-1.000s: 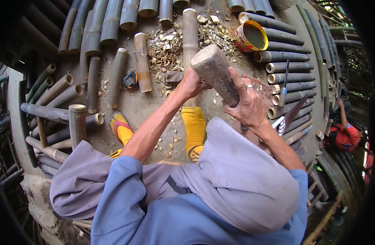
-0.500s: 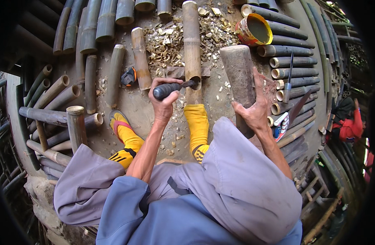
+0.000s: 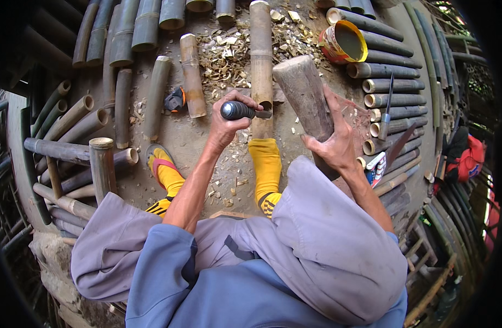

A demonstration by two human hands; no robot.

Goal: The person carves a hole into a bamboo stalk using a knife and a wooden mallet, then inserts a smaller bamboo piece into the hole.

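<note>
Brown, tapered wooden club (image 3: 301,90), likely heavy and rigid, best held low, tilts in the widely curled right hand (image 3: 341,146) beside a notched tan bamboo tube (image 3: 260,46); the left hand (image 3: 225,127) clasps a black-handled tool (image 3: 238,110).

Left fingers (image 3: 241,96) grip a black-handled tool (image 3: 236,111) at a bamboo tube (image 3: 261,71), right fingers (image 3: 332,103) a wooden block (image 3: 303,94).

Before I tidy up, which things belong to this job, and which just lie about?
In use:
dark-handled metal tool, left hand
thick brown wooden mallet, right hand
long notched tan bamboo tube

Apparently lying about:
small black-and-orange object
round yellow-rimmed bucket
pale bamboo chips
</note>
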